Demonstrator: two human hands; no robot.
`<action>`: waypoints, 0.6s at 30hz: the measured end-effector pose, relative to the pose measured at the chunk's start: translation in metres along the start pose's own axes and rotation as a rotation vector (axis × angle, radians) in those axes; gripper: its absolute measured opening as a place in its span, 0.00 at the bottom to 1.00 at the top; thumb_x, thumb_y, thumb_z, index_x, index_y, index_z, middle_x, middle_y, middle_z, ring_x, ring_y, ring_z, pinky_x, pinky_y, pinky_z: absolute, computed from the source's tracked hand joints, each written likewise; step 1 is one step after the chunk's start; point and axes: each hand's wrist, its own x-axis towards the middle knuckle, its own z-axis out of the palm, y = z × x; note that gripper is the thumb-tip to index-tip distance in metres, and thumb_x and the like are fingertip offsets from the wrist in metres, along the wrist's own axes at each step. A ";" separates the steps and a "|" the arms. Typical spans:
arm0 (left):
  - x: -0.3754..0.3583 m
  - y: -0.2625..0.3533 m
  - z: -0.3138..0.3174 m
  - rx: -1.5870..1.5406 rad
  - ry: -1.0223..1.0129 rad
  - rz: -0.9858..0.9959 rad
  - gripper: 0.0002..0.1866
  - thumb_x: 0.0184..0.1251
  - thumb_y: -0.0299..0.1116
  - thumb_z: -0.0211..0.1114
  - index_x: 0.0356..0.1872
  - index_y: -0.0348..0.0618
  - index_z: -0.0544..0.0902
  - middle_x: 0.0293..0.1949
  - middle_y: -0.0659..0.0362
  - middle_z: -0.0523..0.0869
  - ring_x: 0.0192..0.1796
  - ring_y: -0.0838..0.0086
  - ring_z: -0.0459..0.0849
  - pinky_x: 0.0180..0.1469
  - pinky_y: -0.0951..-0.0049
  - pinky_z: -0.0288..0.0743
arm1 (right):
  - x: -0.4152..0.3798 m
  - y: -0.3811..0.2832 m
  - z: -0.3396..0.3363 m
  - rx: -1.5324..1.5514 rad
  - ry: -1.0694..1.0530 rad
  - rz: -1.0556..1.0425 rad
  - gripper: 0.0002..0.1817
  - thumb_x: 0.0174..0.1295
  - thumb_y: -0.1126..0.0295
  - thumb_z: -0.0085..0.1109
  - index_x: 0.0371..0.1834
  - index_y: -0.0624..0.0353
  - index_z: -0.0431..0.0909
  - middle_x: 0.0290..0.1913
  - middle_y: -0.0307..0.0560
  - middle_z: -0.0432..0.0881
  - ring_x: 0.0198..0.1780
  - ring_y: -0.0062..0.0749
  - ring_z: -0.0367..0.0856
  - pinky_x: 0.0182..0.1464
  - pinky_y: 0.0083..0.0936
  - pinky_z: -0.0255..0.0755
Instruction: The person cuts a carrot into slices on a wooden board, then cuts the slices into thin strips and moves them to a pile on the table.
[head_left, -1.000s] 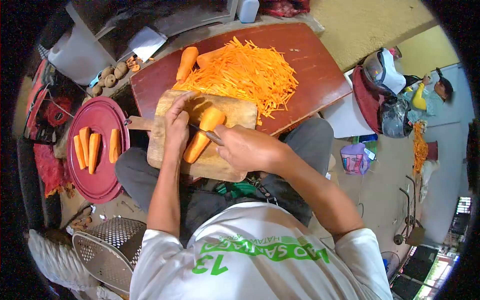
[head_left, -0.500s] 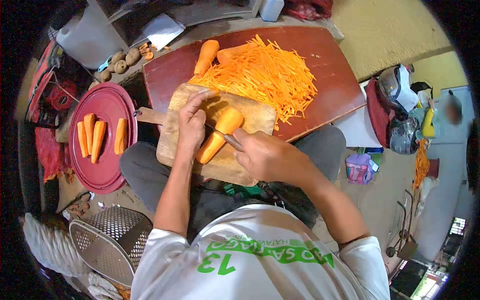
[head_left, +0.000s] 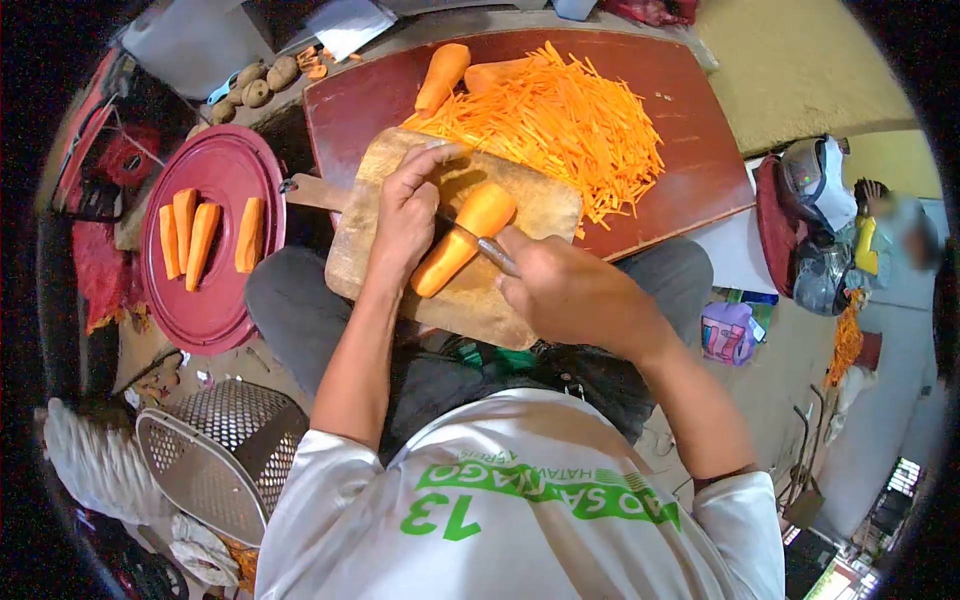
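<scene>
On a wooden cutting board [head_left: 470,315] across the lap lies a peeled carrot [head_left: 487,210], slanted. My right hand [head_left: 570,285] is closed around the handle of a knife [head_left: 497,256], whose blade lies across the carrot. Beside the carrot, over the board's left part, my left hand [head_left: 408,205] has its fingers curled; whether they hold anything is hidden. A big heap of carrot strips [head_left: 590,130] spreads over the red tabletop [head_left: 345,110] beyond the board. A whole carrot [head_left: 443,78] rests at the heap's left edge.
Several peeled carrots [head_left: 203,245] lie on a round red lid [head_left: 215,325] at left. Below it stands a perforated grey basket [head_left: 235,425]. Brown root vegetables [head_left: 256,92] sit at upper left. Helmets [head_left: 805,180] and a purple bag [head_left: 728,332] are at right.
The view has shifted, so the whole scene sits slightly higher and further right. The knife stays across the carrot, and both hands keep nearly the same grip and place on the board.
</scene>
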 end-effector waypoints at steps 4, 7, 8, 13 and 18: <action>-0.002 0.007 0.000 0.084 -0.027 0.065 0.34 0.57 0.13 0.46 0.65 0.30 0.86 0.69 0.48 0.87 0.76 0.61 0.81 0.85 0.64 0.66 | 0.002 -0.003 -0.004 0.038 -0.024 0.009 0.19 0.74 0.68 0.60 0.61 0.70 0.73 0.40 0.76 0.86 0.47 0.73 0.87 0.53 0.59 0.80; -0.002 0.015 0.006 0.057 0.002 0.073 0.33 0.55 0.12 0.45 0.61 0.30 0.88 0.62 0.50 0.85 0.71 0.62 0.81 0.80 0.69 0.67 | 0.001 0.000 -0.002 0.105 -0.051 0.068 0.20 0.75 0.68 0.59 0.63 0.69 0.73 0.42 0.75 0.86 0.48 0.74 0.87 0.54 0.60 0.79; -0.003 0.016 0.008 0.018 0.015 0.073 0.32 0.55 0.12 0.45 0.59 0.29 0.89 0.59 0.51 0.85 0.68 0.62 0.82 0.77 0.71 0.69 | 0.000 0.005 0.005 0.145 -0.051 0.101 0.19 0.75 0.68 0.59 0.62 0.69 0.72 0.42 0.75 0.86 0.48 0.75 0.87 0.54 0.60 0.79; -0.005 0.017 0.009 0.087 0.008 0.127 0.32 0.55 0.11 0.45 0.59 0.30 0.89 0.59 0.51 0.84 0.69 0.63 0.83 0.78 0.70 0.69 | -0.008 0.008 0.016 0.057 0.015 -0.004 0.14 0.75 0.69 0.58 0.54 0.70 0.75 0.39 0.70 0.84 0.42 0.66 0.89 0.46 0.55 0.83; 0.000 0.004 0.005 0.051 0.014 0.081 0.32 0.57 0.12 0.45 0.60 0.32 0.89 0.61 0.50 0.84 0.70 0.61 0.81 0.79 0.69 0.68 | -0.003 0.015 0.012 0.152 0.009 0.030 0.17 0.75 0.68 0.60 0.60 0.66 0.73 0.38 0.74 0.85 0.45 0.75 0.86 0.49 0.63 0.78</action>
